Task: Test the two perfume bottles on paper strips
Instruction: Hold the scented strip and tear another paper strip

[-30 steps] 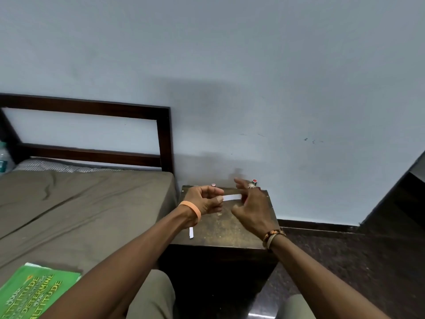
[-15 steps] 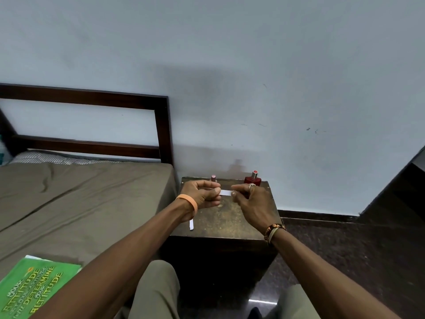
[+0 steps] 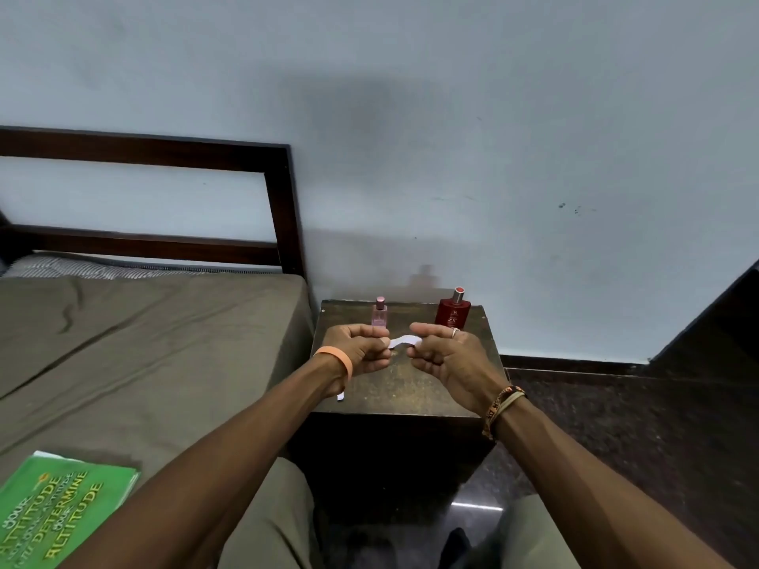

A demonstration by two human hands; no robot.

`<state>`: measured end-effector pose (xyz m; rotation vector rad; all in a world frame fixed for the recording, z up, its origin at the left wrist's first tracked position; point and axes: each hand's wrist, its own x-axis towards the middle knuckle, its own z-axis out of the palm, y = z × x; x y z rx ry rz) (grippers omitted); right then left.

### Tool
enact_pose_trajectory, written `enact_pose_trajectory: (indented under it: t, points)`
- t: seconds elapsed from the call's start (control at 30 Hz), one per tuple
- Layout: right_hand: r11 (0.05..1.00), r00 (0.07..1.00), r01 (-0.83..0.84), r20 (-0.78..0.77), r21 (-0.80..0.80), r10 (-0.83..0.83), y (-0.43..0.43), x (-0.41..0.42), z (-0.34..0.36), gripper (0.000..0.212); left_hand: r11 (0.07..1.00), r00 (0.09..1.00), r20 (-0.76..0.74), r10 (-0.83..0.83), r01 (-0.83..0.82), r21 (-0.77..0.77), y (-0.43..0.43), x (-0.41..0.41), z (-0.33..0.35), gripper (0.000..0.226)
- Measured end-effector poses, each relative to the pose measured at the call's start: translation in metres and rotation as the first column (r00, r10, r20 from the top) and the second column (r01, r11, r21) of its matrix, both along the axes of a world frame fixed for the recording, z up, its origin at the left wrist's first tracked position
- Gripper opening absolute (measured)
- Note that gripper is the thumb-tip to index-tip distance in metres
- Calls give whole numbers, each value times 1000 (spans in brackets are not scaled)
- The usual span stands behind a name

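A white paper strip (image 3: 401,341) bends in an arc between my two hands above the dark side table (image 3: 410,388). My left hand (image 3: 361,350) pinches its left end and my right hand (image 3: 445,355) pinches its right end. Behind them, at the table's back edge, stand a small pink perfume bottle (image 3: 379,313) and a larger red perfume bottle (image 3: 452,310), both upright. A second paper strip (image 3: 341,397) lies on the table's front left, mostly hidden by my left wrist.
A bed with a brown sheet (image 3: 143,347) and dark wooden headboard (image 3: 164,154) adjoins the table on the left. A green book (image 3: 53,511) lies on the bed's near corner. Dark floor (image 3: 636,425) spreads to the right; a wall stands right behind the table.
My hands have come closer together, so the strip that was held flat now bows upward. The view tilted, and both bottles now show behind my hands.
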<state>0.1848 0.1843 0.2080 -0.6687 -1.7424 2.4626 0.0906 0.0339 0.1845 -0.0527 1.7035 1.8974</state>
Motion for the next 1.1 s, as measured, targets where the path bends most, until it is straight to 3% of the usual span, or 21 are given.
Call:
enact_pose_trajectory:
  t: [0.27,0.43,0.53,0.73,0.83,0.9,0.97,1.03,1.1]
  points:
    - [965,993,-121,16,232,121,13,-10,-22,39,994,956,271,-110,104,37,9,-5,-29,15]
    - [943,988,-148,79,299,130,17,-17,-34,15,980,906,376,-196,171,100,14,-4,-43,22]
    - [937,986,-156,112,314,126,20,-21,-45,11,976,894,393,-215,184,116,18,-7,-53,20]
    - [977,979,-189,96,99,180,27,-31,-66,21,986,891,429,-148,100,133,23,-17,-71,17]
    - [990,987,-132,95,44,127,29,-40,-77,19,982,879,444,-172,120,145,27,-21,-80,14]
    - [999,994,-33,104,10,32,30,-46,-82,22,980,878,436,-198,181,81,28,-23,-85,17]
    - [996,987,73,141,49,-79,33,-53,-85,25,953,914,358,-190,259,-155,31,-26,-95,19]
    - [984,972,132,179,118,-152,37,-58,-91,26,930,959,259,-116,196,-312,34,-31,-105,16]
    - [976,963,151,199,158,-181,38,-61,-94,27,968,973,233,0,58,-244,39,-38,-110,9]
